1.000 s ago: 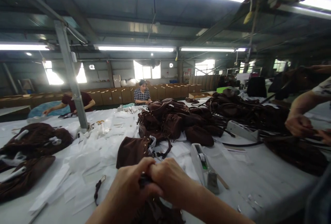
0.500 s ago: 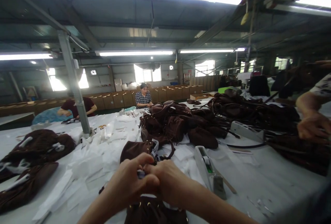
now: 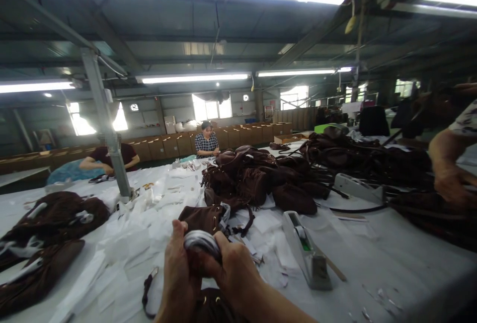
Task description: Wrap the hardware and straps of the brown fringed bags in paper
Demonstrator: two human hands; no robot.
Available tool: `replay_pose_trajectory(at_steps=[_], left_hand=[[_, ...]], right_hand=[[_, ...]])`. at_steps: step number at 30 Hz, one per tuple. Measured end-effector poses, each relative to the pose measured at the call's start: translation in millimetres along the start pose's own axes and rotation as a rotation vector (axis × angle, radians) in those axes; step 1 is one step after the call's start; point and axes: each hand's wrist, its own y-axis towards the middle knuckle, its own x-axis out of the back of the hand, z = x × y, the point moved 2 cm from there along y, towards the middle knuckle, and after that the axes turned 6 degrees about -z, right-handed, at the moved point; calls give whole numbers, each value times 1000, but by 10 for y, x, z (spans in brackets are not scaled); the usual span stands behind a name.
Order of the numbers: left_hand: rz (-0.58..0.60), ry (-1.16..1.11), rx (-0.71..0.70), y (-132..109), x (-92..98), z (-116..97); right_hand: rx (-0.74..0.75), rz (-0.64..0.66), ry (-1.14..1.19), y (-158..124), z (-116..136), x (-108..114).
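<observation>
My left hand (image 3: pixel 181 268) and my right hand (image 3: pixel 236 263) are together at the lower middle, closed round a curved white-wrapped bundle (image 3: pixel 203 241). Its kind is unclear, and its lower part is hidden by my fingers. Below them, a dark brown bag (image 3: pixel 216 308) with gold eyelets shows partly at the bottom edge. Just beyond my hands lies another brown drawstring bag (image 3: pixel 199 217), with white wrapping at its side. A thin dark strap with a metal clasp (image 3: pixel 147 288) lies left of my left wrist.
A tape dispenser (image 3: pixel 307 253) stands to the right. Behind it rises a heap of brown bags (image 3: pixel 257 179); more brown bags (image 3: pixel 55 218) lie at left. White paper sheets (image 3: pixel 122 253) cover the table. A metal post (image 3: pixel 112 134) stands at left. Co-workers sit opposite; another's arm (image 3: pixel 447 164) reaches in at right.
My hands have turned and drawn slightly apart, bringing the white-wrapped bundle into view between them. The co-worker's hand at right has moved a little to the right.
</observation>
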Motion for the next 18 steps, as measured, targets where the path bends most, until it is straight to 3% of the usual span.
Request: replay_pose_trajectory(at_steps=[2, 4, 6, 7, 9, 13, 15, 16, 18], left_hand=[[268, 315, -136, 8, -3, -72], [633, 689, -205, -43, -37, -204], [850, 930, -227, -118, -73, -347], [862, 958, -237, -149, -93, -408], [736, 823, -222, -185, -129, -461], [219, 220, -43, -118, -65, -248], [34, 71, -6, -46, 17, -100], [41, 84, -24, -12, 47, -55], [275, 279, -69, 20, 62, -25]], right_hand=[[120, 69, -163, 18, -59, 33], [311, 178, -272, 36, -92, 70], [436, 223, -258, 51, -89, 111], [435, 210, -192, 59, -75, 130], [310, 160, 20, 68, -34, 151], [20, 105, 379, 11, 33, 64], [-34, 74, 435, -37, -2, -6], [-41, 77, 410, -60, -43, -37], [8, 143, 255, -94, -142, -72]])
